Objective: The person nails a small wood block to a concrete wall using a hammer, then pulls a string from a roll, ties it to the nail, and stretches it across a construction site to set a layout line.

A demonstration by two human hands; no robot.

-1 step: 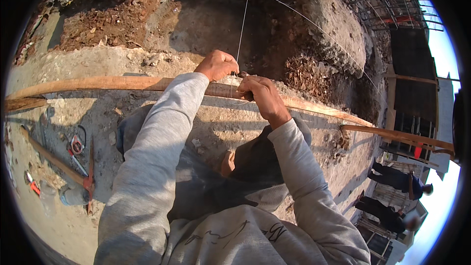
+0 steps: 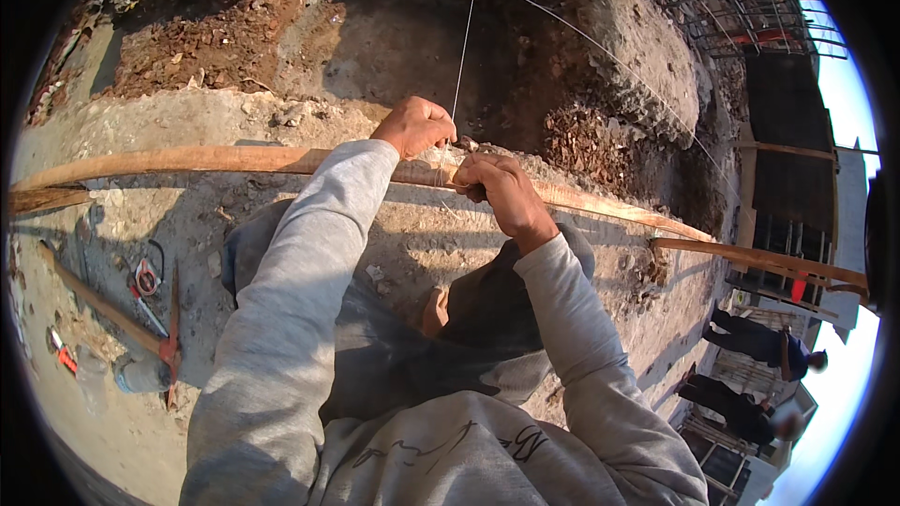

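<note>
A thin white string [image 2: 465,37] comes down across the dug pit to a long wooden board [image 2: 178,160] in front of me. My left hand [image 2: 417,126] pinches the string just above the board's far edge, thumb and fingertips together. On the near side, my right hand [image 2: 504,189] is closed against the board, its curled fingertips at the string where it crosses the wood. The fingers hide most of that grip. Fine loose strands hang below the board between both hands. My knees are bent beneath my arms.
A pickaxe [image 2: 167,349] lies on the ground at left, near a clear plastic bottle [image 2: 141,376] and red-handled tools [image 2: 64,353]. Another string [image 2: 600,45] crosses the pit [image 2: 403,47]. Two people [image 2: 764,342] stand far right, below a second board [image 2: 769,257].
My right hand has shifted very slightly along the board, and the loose strands below it hang lower. The left hand stays in place on the string.
</note>
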